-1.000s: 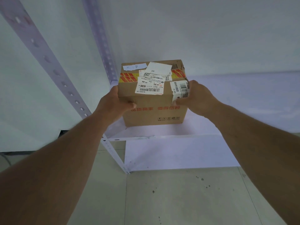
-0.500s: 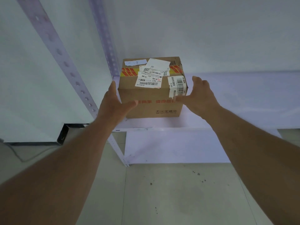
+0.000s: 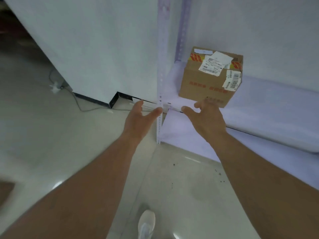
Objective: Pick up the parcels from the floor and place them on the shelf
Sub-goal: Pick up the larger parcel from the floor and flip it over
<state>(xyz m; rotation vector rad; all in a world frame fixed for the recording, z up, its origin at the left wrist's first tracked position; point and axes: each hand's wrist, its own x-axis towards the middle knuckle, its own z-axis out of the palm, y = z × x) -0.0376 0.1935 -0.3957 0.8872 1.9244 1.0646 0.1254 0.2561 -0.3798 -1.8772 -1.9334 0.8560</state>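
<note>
A brown cardboard parcel [image 3: 209,78] with white labels and red tape rests on the white shelf board [image 3: 269,100], close to the shelf's left corner. My left hand [image 3: 139,120] hovers in front of the shelf's front upright, fingers spread, holding nothing. My right hand [image 3: 207,118] is also spread and empty, just below and in front of the parcel's lower front edge, apart from it.
A perforated white upright [image 3: 161,71] of the shelf stands between my hands. A lower shelf board [image 3: 183,133] lies near the tiled floor [image 3: 51,135]. A cable [image 3: 77,104] runs along the wall base at left. My white shoe [image 3: 146,224] shows at the bottom.
Both hands have let go of the parcel and pulled back toward me. The view has swung left and down, so the parcel now sits to the upper right.
</note>
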